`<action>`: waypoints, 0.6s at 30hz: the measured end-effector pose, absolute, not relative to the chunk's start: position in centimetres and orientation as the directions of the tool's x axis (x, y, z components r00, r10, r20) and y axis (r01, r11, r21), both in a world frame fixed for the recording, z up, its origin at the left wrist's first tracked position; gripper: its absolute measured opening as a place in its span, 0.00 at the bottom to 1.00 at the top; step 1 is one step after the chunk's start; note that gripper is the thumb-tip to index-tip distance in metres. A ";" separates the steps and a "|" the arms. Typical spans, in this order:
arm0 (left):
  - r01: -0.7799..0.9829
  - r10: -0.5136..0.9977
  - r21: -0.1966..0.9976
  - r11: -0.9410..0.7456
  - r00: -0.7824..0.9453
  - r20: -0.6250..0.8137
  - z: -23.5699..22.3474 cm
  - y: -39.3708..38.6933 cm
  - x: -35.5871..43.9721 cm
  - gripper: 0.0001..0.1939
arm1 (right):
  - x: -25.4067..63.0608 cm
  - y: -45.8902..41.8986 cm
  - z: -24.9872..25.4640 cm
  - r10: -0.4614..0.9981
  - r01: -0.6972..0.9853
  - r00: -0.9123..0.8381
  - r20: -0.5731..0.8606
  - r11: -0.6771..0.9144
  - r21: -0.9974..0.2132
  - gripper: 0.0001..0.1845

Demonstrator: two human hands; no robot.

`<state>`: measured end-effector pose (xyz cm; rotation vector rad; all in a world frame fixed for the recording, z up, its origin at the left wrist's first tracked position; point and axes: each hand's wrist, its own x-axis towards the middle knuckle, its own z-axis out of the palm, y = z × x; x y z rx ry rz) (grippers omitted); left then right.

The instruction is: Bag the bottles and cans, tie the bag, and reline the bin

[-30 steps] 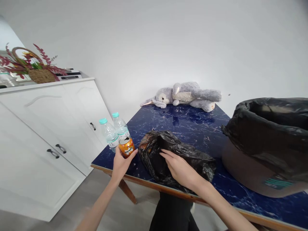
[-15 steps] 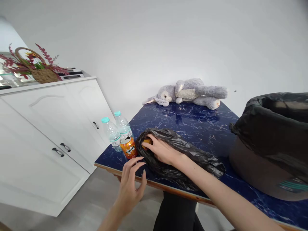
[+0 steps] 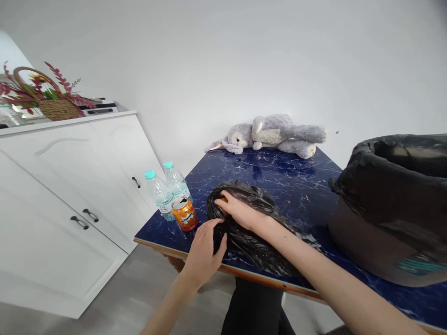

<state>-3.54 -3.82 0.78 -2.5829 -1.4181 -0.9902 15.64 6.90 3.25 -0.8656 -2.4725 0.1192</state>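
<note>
A black plastic bag (image 3: 261, 242) lies on its side on the blue marbled table, its mouth facing left. My right hand (image 3: 240, 211) reaches into that mouth, its fingers closed around an orange can (image 3: 223, 201) that is mostly hidden by the hand and the plastic. At the near edge of the opening, my left hand (image 3: 206, 249) has its fingers and thumb curled on the bag's plastic. Just left of the bag stands an upright, opened orange Mirinda can (image 3: 185, 215). Behind it are two clear water bottles with teal caps, one nearer (image 3: 159, 193) and one farther (image 3: 177, 181).
A bin lined with a black bag (image 3: 370, 237) stands at the table's right. A grey plush rabbit (image 3: 275, 132) lies along the back by the wall. To the left is a white cabinet (image 3: 104, 177) with a flower basket (image 3: 57, 109) on top.
My right hand has pushed the orange can farther right into the bag. My left hand has moved up and right, from beside the Mirinda can to the bag's mouth.
</note>
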 end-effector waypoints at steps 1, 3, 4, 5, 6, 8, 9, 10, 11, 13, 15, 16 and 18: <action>0.776 0.764 0.264 -0.573 0.388 0.516 0.5 -3.6 -3.4 0.19 | 16.7 6.5 3.2 0.618 0.569 -0.659 0.429 0.782 -0.254 0.30; 0.788 0.779 0.250 -0.563 0.406 0.477 0.1 -3.2 -3.1 0.18 | 18.9 5.3 3.4 0.640 0.587 -0.660 0.393 0.766 -0.263 0.35; 0.792 0.783 0.243 -0.560 0.411 0.467 -0.1 -3.0 -2.9 0.18 | 20.0 4.6 3.6 0.649 0.590 -0.656 0.384 0.759 -0.275 0.37; 0.794 0.785 0.239 -0.559 0.414 0.460 -0.1 -2.8 -2.8 0.18 | 21.0 3.7 3.9 0.658 0.588 -0.649 0.382 0.752 -0.297 0.38; 0.794 0.787 0.238 -0.559 0.418 0.454 -0.1 -2.6 -2.6 0.17 | 21.8 2.7 4.4 0.668 0.580 -0.637 0.385 0.744 -0.332 0.38; 0.790 0.788 0.244 -0.562 0.422 0.448 0.0 -2.2 -2.4 0.16 | 23.2 0.5 5.9 0.701 0.547 -0.577 0.418 0.712 -0.439 0.35; 0.786 0.787 0.250 -0.566 0.425 0.447 0.0 -2.0 -2.2 0.16 | 23.6 -0.6 6.8 0.724 0.525 -0.530 0.441 0.689 -0.500 0.33; 0.781 0.786 0.256 -0.570 0.428 0.445 0.0 -1.9 -2.1 0.16 | 23.8 -1.5 7.8 0.751 0.498 -0.472 0.462 0.660 -0.563 0.32; 0.776 0.786 0.263 -0.574 0.431 0.443 0.0 -1.7 -2.0 0.16 | 23.9 -2.4 8.8 0.775 0.453 -0.420 0.473 0.631 -0.630 0.32; 0.769 0.788 0.275 -0.577 0.436 0.435 -0.1 -1.6 -1.8 0.16 | 23.4 -3.4 10.5 0.818 0.317 -0.320 0.479 0.569 -0.759 0.31; 0.773 0.795 0.281 -0.569 0.429 0.430 -0.3 -1.6 -1.6 0.17 | 22.3 -3.7 11.5 0.849 0.169 -0.240 0.470 0.513 -0.841 0.31; 0.777 0.799 0.285 -0.562 0.421 0.429 -0.4 -1.6 -1.6 0.18 | 21.5 -3.5 11.8 0.862 0.116 -0.201 0.465 0.492 -0.863 0.31; 0.772 0.807 0.305 -0.557 0.417 0.419 -0.5 -1.5 -1.7 0.18 | 19.5 -2.7 11.9 0.882 0.072 -0.137 0.451 0.463 -0.883 0.33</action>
